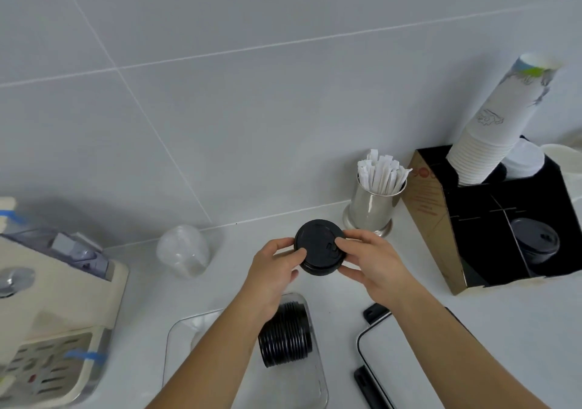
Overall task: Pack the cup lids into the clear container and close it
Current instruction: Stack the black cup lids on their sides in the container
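Note:
A short stack of black cup lids (318, 248) is held above the white counter, between both hands. My left hand (274, 270) grips its left edge and my right hand (368, 260) grips its right edge. Below my left forearm the clear container (318, 374) lies on the counter. A row of black lids (285, 334) rests on its side in it. The container's lid (387, 355), clear with black clasps, lies flat to the right of the container, under my right forearm.
A black cardboard organiser (491, 235) at the right holds stacked paper cups (491, 131) and more black lids (533, 241). A metal cup of wrapped stirrers (376, 201) stands behind my hands. A clear plastic cup (184, 251) lies left, and a cream machine (47, 314) fills the far left.

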